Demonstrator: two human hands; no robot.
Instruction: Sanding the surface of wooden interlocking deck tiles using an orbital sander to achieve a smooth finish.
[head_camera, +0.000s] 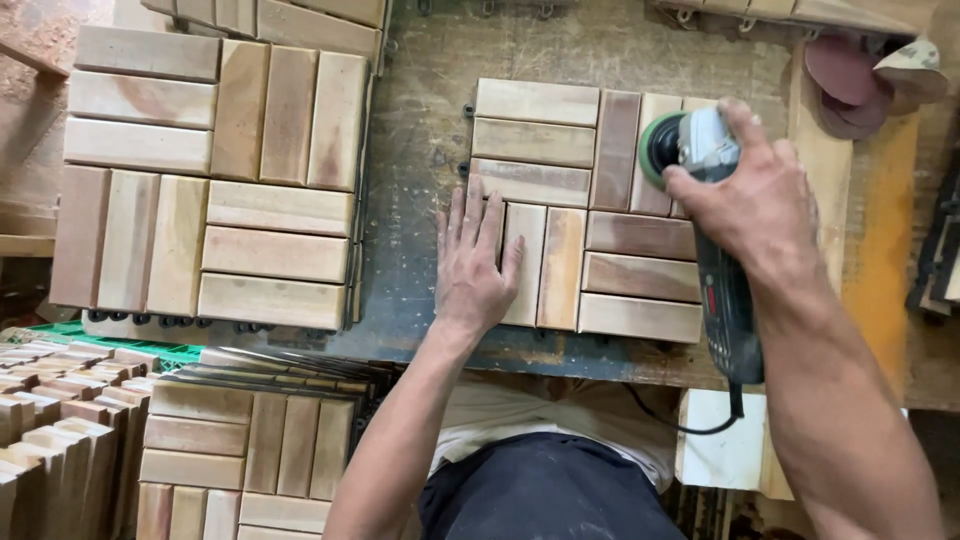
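your right hand (752, 190) is closed around the sander (705, 215), its disc on the wooden tile (590, 205) at the far right corner; your left hand (475, 262) lies flat and open, empty, on the tile's near left.

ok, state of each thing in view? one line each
left hand: flat, pressing the wooden tile
right hand: gripping the sander
sander: disc down on tile's upper right
wooden tile: flat on bench
tile stack: lying at left, untouched
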